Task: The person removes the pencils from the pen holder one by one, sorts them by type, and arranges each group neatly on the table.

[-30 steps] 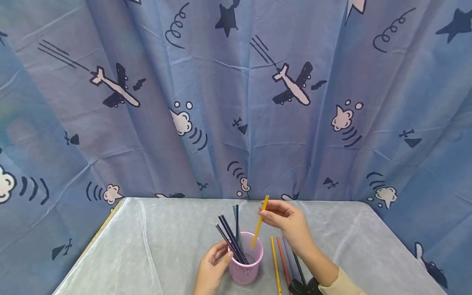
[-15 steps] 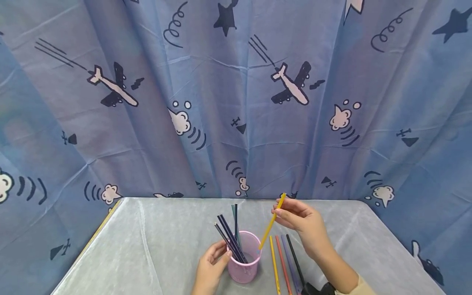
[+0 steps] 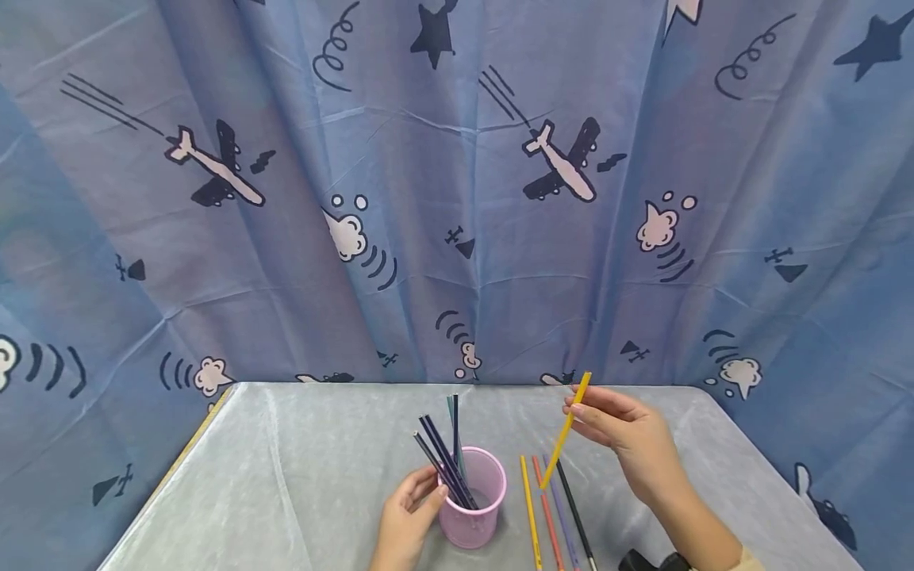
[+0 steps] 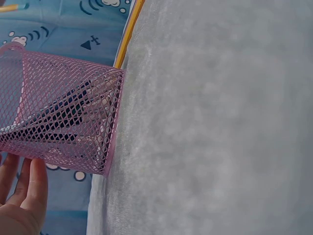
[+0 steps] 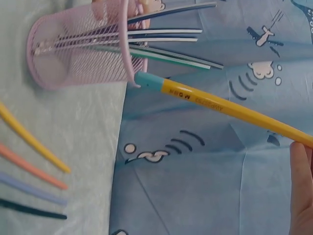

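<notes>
My left hand (image 3: pixel 407 515) grips the left side of a pink mesh pencil cup (image 3: pixel 467 531), which stands upright on the table. Several dark pencils (image 3: pixel 446 456) and a green one lean in the cup toward its left and back. In the left wrist view fingers (image 4: pixel 36 186) lie along the mesh wall. My right hand (image 3: pixel 639 440) pinches a yellow pencil (image 3: pixel 566 432) near its top, slanted, right of the cup. Its light blue lower end (image 5: pixel 149 81) shows in the right wrist view. In the head view that end overlaps the pencils lying on the table.
Right of the cup lie a yellow pencil (image 3: pixel 530 511), a red pencil (image 3: pixel 548 527), a purple pencil (image 3: pixel 562 515) and a black pencil (image 3: pixel 574 507), side by side. A grey-white cloth (image 3: pixel 343 476) covers the table. A blue patterned curtain (image 3: pixel 400 159) hangs behind.
My right hand has moved rightward with the yellow pencil, from over the cup's mouth to above the lying pencils. My left hand has stayed at the cup.
</notes>
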